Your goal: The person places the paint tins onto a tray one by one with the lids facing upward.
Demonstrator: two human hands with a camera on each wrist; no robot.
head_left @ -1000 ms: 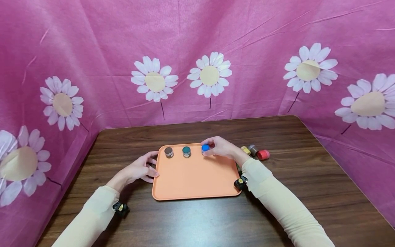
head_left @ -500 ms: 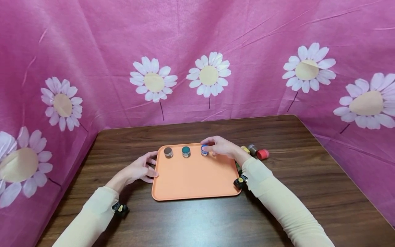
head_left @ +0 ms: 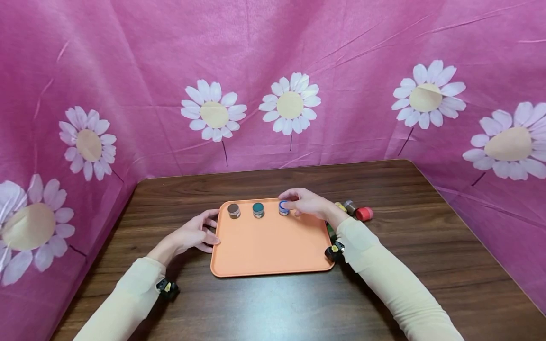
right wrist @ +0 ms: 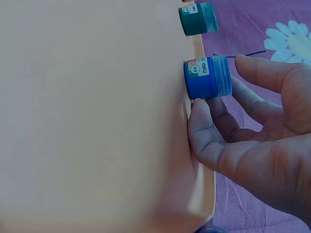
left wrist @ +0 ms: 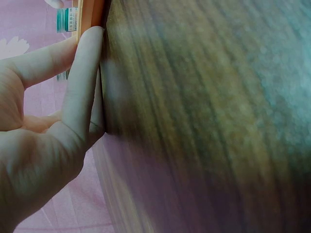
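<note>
Three small paint jars are lined up along the far edge of the orange tray (head_left: 273, 246): a brown jar (head_left: 233, 210), a teal jar (head_left: 258, 209) and a blue jar (head_left: 283, 208). The blue jar is set down on the tray, third in the row, and is held between the thumb and curled fingers of the right hand (head_left: 308, 203); in the right wrist view the fingertips (right wrist: 201, 109) are seen against its side and lid, so it appears placed but not let go.

The tray is steadied at its left edge by the left hand (head_left: 194, 233), whose straight fingers (left wrist: 85, 73) are pressed against the rim; nothing is gripped by it.

Off the tray, on the counter (head_left: 384, 284) to the right, three more jars are seen close together: a yellow jar (head_left: 341, 207), a grey-brown jar (head_left: 350, 206) and a red jar (head_left: 364, 213) lying on its side. Judged from this, about half of the jars are lined up on the tray, and the three on the counter are left.
</note>
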